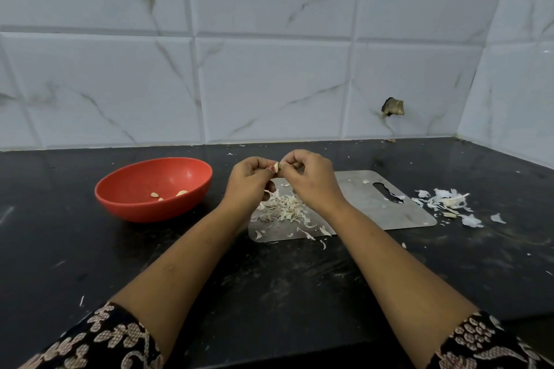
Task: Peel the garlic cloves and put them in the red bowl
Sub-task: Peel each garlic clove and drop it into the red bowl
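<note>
Garlic sits between our two hands: one clove (276, 166), held in the air and pinched from both sides. Our left hand (250, 180) curls its fingers (260, 162) round the clove's left side. Our right hand (311, 181) meets it from the right, thumb and forefinger nipped on the clove's edge, with the other fingers folded toward the palm. How much skin is on the clove we cannot tell, as it is too small and half hidden by the fingertips.

Straight below the fingers lies a heap of skins (284, 208) on the left end of a grey board (359, 207). The board runs off to the right of the fingers, its handle slot at the far end.

Left of the fingers, apart from the left hand, stands the red bowl (144, 213) with three peeled cloves (154, 195) on its bottom. Well to the right of the fingers, just past the board's edge, a second scatter of skins (446, 202) lies on the black counter (90, 263), with loose flakes around it.

Beyond the fingers rises a wall of pale marbled tiles (269, 84). Nearer us, patterned sleeves (114, 335) cover both upper forearms.
</note>
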The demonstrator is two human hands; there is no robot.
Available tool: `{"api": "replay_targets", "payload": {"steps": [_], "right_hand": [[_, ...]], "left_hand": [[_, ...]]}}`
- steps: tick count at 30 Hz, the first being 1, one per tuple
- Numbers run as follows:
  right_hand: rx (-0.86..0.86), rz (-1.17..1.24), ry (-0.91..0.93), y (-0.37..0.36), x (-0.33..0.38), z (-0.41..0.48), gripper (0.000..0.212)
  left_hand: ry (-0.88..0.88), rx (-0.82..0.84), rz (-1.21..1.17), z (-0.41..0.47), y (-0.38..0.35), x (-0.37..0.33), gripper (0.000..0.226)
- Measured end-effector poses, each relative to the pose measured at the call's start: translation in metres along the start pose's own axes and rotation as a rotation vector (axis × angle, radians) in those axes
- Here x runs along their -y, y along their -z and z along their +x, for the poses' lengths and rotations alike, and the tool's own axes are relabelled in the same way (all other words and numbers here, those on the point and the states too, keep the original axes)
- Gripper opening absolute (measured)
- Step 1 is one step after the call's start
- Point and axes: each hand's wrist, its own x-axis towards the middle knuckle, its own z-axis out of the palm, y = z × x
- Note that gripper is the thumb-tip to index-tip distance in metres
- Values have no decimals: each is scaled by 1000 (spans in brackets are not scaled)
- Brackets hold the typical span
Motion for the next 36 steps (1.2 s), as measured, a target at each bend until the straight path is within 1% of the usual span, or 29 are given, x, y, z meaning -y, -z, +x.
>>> {"api": "replay_targets", "payload": {"steps": [5, 8, 13, 16, 20, 22, 24, 27, 29, 36], "right_hand": [[40, 104, -33, 4, 6, -1, 6], [37, 84, -28, 3, 4, -1, 3], [39, 46, -30, 3, 0, 0, 6], [-1, 25, -10, 4, 0, 0, 2], [-15, -2, 21, 2, 1, 1, 11], [-1, -39, 41, 2, 1, 1, 11], [0, -138, 67, 2, 1, 0, 11], [-71, -254, 102, 5, 4, -2, 6], [-88, -302, 125, 7, 5, -3, 6], [-16, -437, 145, 5, 8, -5, 14]], "left_hand": [[11, -16, -6, 5, 5, -1, 11], [20, -3, 4, 6, 8, 1, 7], [20, 32, 29, 6, 7, -1, 9], [7, 44, 35, 5, 7, -1, 9], [-32, 30, 21, 5, 8, -1, 7], [-53, 5, 31, 5, 9, -1, 7], [-73, -21, 45, 4, 9, -1, 6], [-100, -55, 64, 5, 10, 1, 6], [-109, -66, 90, 6, 11, 2, 6], [-127, -67, 122, 6, 9, 3, 5]]}}
